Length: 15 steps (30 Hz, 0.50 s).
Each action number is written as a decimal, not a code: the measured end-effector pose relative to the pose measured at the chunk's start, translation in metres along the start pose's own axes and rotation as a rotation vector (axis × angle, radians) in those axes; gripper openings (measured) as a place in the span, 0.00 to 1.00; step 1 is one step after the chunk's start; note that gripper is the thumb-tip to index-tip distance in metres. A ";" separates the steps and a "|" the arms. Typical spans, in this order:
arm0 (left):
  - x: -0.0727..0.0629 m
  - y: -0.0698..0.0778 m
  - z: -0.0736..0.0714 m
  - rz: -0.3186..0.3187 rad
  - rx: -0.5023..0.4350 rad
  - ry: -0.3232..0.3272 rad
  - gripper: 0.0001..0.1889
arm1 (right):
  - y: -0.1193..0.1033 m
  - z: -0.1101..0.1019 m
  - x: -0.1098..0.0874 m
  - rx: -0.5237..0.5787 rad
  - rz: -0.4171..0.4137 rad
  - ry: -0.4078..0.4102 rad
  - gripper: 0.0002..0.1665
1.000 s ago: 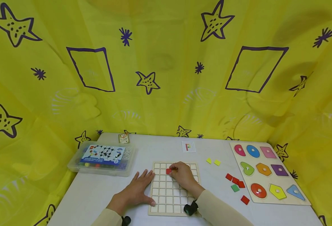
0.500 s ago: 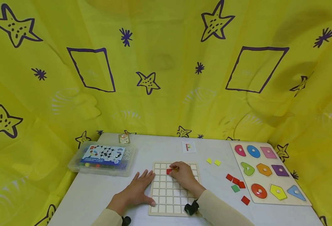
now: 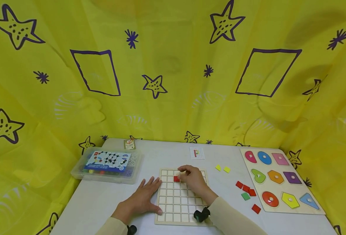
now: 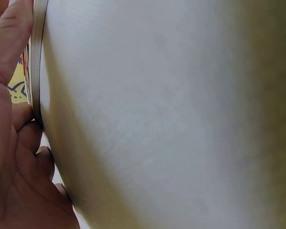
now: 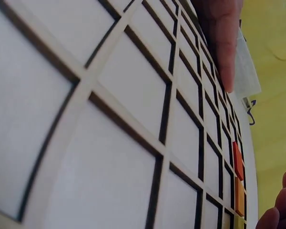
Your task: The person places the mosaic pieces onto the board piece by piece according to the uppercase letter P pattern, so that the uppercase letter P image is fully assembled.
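Observation:
A wooden grid board (image 3: pixel 169 223) lies on the white table. My left hand (image 3: pixel 140 197) rests along its left edge with fingers spread, the thumb on the lower left corner. My right hand (image 3: pixel 194 179) is over the upper right part of the board, just right of a red square tile (image 3: pixel 176 179) set in a cell. In the right wrist view, the thumb (image 5: pixel 224 52) and fingers stand apart with nothing between them. That view also shows an orange tile (image 5: pixel 239 196) beside the red one and a yellow tile (image 5: pixel 239 222) beyond, both hidden by the hand in the head view.
Two yellow pieces (image 3: pixel 226 169), several red tiles (image 3: pixel 256 209) and a green tile (image 3: pixel 245 196) lie right of the board. Further right is a shape puzzle (image 3: pixel 278 179). A pattern card (image 3: pixel 197 153) lies behind. A clear plastic box (image 3: pixel 108 164) sits at left.
My right hand has loosened its fingers and shifted slightly up and right, away from the tiles on the board. The left hand stays in place.

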<state>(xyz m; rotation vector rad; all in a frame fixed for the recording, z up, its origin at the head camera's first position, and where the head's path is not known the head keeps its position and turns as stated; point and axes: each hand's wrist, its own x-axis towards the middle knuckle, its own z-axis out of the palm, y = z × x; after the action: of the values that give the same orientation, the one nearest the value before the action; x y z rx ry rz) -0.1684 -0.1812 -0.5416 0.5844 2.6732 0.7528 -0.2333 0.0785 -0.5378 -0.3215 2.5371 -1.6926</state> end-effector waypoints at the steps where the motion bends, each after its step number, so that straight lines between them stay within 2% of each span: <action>1: 0.000 0.000 0.000 0.000 -0.003 -0.001 0.64 | 0.000 0.000 0.000 0.008 -0.009 0.003 0.15; 9: -0.001 0.003 -0.001 -0.002 -0.007 -0.002 0.64 | -0.004 -0.007 -0.003 0.080 -0.005 0.016 0.15; 15: -0.001 0.002 -0.001 0.010 0.000 0.011 0.65 | -0.003 -0.026 -0.008 0.101 0.005 0.030 0.16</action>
<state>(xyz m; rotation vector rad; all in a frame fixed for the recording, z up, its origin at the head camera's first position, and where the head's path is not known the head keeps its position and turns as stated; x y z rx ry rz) -0.1676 -0.1801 -0.5396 0.5960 2.6818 0.7606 -0.2294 0.1027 -0.5255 -0.2841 2.4593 -1.8298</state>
